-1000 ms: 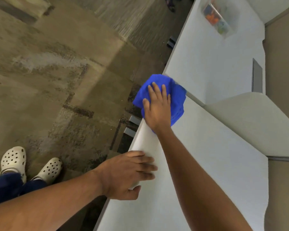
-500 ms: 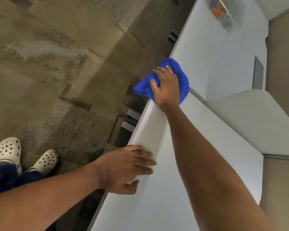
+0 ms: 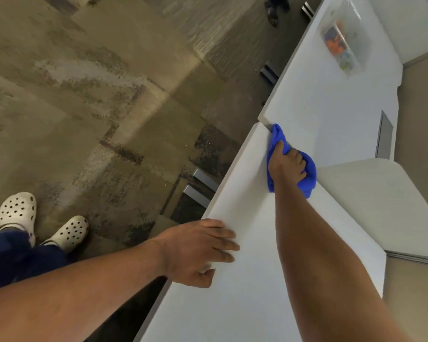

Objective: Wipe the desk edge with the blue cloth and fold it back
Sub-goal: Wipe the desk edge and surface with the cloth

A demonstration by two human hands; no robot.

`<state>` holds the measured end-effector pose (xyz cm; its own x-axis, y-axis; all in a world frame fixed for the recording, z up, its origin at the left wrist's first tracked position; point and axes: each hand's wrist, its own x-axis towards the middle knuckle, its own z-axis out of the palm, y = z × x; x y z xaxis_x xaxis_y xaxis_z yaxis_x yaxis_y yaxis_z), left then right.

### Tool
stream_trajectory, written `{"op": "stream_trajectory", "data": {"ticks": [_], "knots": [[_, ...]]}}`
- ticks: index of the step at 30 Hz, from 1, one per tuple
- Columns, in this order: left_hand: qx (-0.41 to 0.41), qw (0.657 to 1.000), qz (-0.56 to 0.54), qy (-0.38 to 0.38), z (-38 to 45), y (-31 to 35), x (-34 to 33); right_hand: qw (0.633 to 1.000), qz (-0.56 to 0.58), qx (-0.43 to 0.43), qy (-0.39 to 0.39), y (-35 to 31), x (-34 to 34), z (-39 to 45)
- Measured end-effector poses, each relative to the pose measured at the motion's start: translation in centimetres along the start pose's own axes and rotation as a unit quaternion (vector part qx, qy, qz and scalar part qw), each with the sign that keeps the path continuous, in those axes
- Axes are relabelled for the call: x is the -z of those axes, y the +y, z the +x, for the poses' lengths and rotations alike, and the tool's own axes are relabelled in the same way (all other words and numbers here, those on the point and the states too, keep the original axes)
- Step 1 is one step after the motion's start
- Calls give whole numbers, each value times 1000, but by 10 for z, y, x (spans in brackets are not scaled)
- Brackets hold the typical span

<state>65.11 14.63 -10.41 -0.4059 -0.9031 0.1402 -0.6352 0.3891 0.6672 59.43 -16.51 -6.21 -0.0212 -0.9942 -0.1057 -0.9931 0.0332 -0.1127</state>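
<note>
The blue cloth (image 3: 308, 177) is bunched up on the white desk (image 3: 252, 267), along the seam where this desk meets the one beyond. My right hand (image 3: 286, 164) is closed over the cloth, fingers curled into it, pressing it onto the surface. One end of the cloth pokes out toward the seam near the desk's front edge. My left hand (image 3: 198, 250) lies flat on the front edge of the desk, fingers together, holding nothing.
A second white desk (image 3: 331, 107) continues beyond the seam, with a clear plastic bag (image 3: 341, 40) of coloured items on it. A beige partition (image 3: 381, 193) rises on the right. Carpeted floor and my white clogs (image 3: 42, 225) are on the left.
My right hand has pulled the cloth back from over the front edge onto the desk top, moving right along the seam and bunching it. The left hand stays in place.
</note>
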Motion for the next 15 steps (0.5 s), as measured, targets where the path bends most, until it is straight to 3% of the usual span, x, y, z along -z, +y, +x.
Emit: {"op": "stream_trajectory", "data": {"ticks": [4,7,15], "knots": [[2,1000,3,6,-1,0,2,990,-8,136,26,-30,-16,-32],[1,1000,10,-11,0,2,5,973,-28,227,0,-31,-26,-71],[-12,999,25,36,3,5,9,945,-41,320,-50,35,-29,-159]]}}
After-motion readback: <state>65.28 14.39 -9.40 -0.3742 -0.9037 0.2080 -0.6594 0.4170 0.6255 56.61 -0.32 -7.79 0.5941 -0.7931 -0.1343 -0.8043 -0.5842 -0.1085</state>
